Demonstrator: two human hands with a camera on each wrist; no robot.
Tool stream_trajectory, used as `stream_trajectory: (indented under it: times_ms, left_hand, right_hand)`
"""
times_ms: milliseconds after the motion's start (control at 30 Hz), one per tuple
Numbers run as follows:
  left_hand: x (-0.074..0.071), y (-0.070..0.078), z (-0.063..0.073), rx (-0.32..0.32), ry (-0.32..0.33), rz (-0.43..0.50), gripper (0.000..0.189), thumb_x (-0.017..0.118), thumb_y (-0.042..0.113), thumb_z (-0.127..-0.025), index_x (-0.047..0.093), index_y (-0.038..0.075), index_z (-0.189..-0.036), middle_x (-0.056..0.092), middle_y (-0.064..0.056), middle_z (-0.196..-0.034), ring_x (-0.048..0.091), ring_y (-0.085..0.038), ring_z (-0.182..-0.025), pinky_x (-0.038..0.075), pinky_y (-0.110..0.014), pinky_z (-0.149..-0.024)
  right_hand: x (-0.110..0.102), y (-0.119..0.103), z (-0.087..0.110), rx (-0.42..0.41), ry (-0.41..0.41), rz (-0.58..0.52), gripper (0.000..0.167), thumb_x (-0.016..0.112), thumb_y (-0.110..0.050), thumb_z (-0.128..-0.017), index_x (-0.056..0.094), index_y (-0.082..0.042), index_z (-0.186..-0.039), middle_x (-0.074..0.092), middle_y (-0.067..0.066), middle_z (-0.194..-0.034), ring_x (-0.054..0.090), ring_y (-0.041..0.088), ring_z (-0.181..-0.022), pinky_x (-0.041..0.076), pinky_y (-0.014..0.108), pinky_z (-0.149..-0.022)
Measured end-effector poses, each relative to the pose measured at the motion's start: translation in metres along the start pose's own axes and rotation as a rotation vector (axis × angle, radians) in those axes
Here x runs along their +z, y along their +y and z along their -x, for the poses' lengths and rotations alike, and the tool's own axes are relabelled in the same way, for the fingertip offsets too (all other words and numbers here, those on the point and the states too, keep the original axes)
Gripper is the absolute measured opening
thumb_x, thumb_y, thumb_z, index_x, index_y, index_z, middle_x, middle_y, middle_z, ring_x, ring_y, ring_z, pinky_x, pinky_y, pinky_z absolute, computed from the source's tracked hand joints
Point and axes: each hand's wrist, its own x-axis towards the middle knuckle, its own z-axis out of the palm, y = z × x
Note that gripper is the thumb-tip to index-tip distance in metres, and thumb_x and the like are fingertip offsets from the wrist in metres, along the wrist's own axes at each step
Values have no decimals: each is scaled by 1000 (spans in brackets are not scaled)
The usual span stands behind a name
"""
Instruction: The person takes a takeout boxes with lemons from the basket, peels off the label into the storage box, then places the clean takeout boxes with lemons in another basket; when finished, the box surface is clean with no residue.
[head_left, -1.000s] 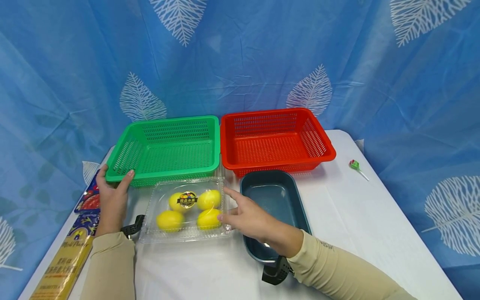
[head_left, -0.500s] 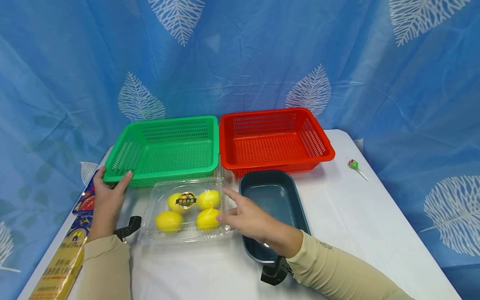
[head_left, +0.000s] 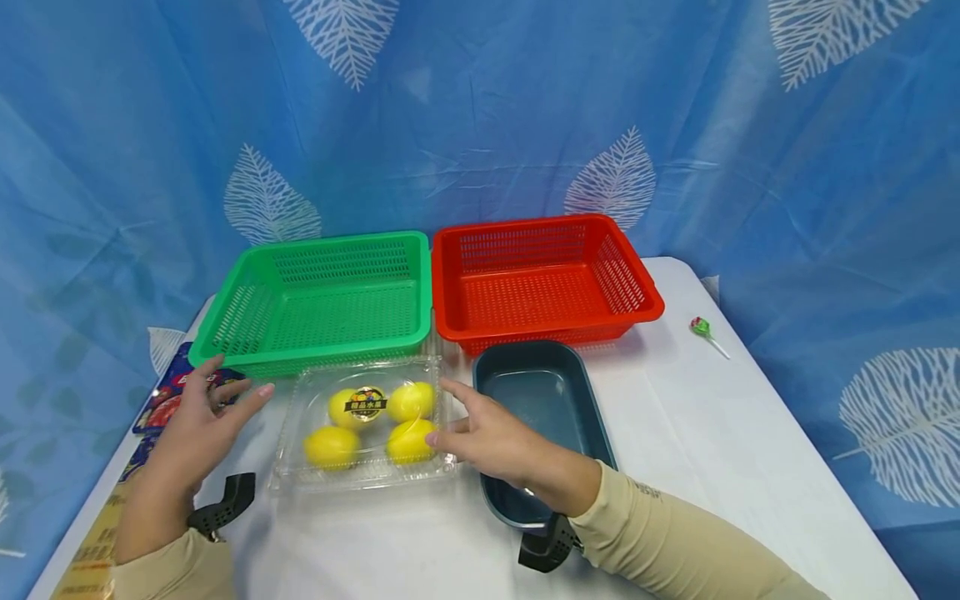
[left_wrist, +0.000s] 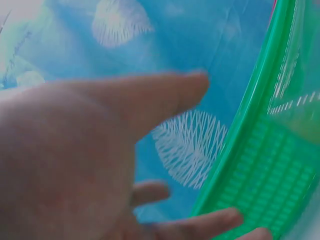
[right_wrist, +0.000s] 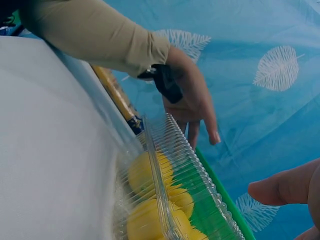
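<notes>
My left hand (head_left: 198, 425) is raised off the table beside the near left corner of the green basket (head_left: 322, 354), thumb and fingers apart and holding nothing. In the left wrist view its thumb (left_wrist: 165, 97) is straight. A clear plastic clamshell box (head_left: 360, 483) with a round black label stands in front of that basket, lid down. Several lemons (head_left: 330, 447) lie in it. At the box's right edge is my right hand (head_left: 498, 433), with thumb and forefinger extended. In the right wrist view, the right thumb (right_wrist: 280, 190) looks apart from the box.
A red basket (head_left: 555, 327) stands right of the green one. In front of it sits a dark blue tray (head_left: 525, 392), partly under my right forearm. A lollipop (head_left: 701, 327) lies far right. A gold spaghetti bag (head_left: 90, 542) and a dark blue packet (head_left: 161, 404) lie along the left edge.
My left hand has let go of the green basket's corner and drawn back toward the near left. The right hand has stayed at the box's edge. The head view has shifted slightly.
</notes>
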Motion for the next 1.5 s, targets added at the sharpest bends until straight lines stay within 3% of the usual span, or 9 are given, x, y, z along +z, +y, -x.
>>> stream_trajectory:
  times_ms: [167, 400, 733, 967, 1100, 1267, 1500]
  left_hand:
    - [15, 3, 7, 89, -139, -60, 101, 68, 37, -105, -7, 11, -169, 27, -40, -159, 36, -63, -138, 38, -77, -102]
    - [19, -12, 9, 178, -282, 3, 96, 70, 19, -105, -1, 17, -170, 16, -42, -161, 23, -71, -139, 34, -80, -102]
    - [24, -30, 7, 210, -330, 142, 100, 67, 8, -104, -6, 25, -171, 3, -42, -164, 12, -72, -142, 29, -81, -104]
    - [31, -40, 2, 183, -347, 249, 101, 65, 7, -104, -6, 33, -170, -18, -23, -170, -12, -64, -147, 7, -88, -103]
    - [35, -42, 2, 205, -355, 272, 103, 64, 5, -104, -10, 37, -169, -21, -18, -171, -21, -58, -148, 2, -91, -97]
    - [40, -44, 1, 246, -356, 277, 99, 62, 3, -104, -6, 32, -170, -20, -14, -172, -27, -51, -148, -6, -92, -95]
    - [43, -41, 1, 199, -339, 261, 97, 62, 8, -104, -4, 33, -170, -25, -8, -171, -28, -54, -147, -4, -94, -92]
  right_hand:
    - [0, -1, 1, -2, 7, -3, 85, 78, -24, -97, 30, -15, -167, 56, 22, -145, 65, 32, -121, 53, 58, -98]
    - [0, -1, 2, 4, 3, -13, 84, 78, -24, -97, 31, -16, -167, 56, 22, -145, 65, 31, -120, 53, 58, -99]
    - [2, -1, 2, -28, 14, -4, 84, 78, -23, -97, 32, -16, -166, 57, 21, -144, 65, 31, -120, 53, 58, -98]
    - [1, -1, 2, -29, 18, 16, 83, 78, -23, -96, 33, -15, -166, 53, 21, -148, 64, 32, -121, 55, 56, -96]
    - [1, -1, 2, -37, 16, 23, 84, 79, -23, -96, 33, -15, -166, 53, 21, -149, 64, 33, -122, 55, 55, -96]
    - [2, -2, 1, -40, 17, 21, 84, 79, -22, -96, 33, -15, -166, 45, 20, -156, 61, 35, -125, 55, 55, -97]
    - [1, -2, 2, -44, 19, 14, 84, 79, -22, -95, 34, -16, -166, 41, 19, -159, 59, 36, -128, 54, 55, -99]
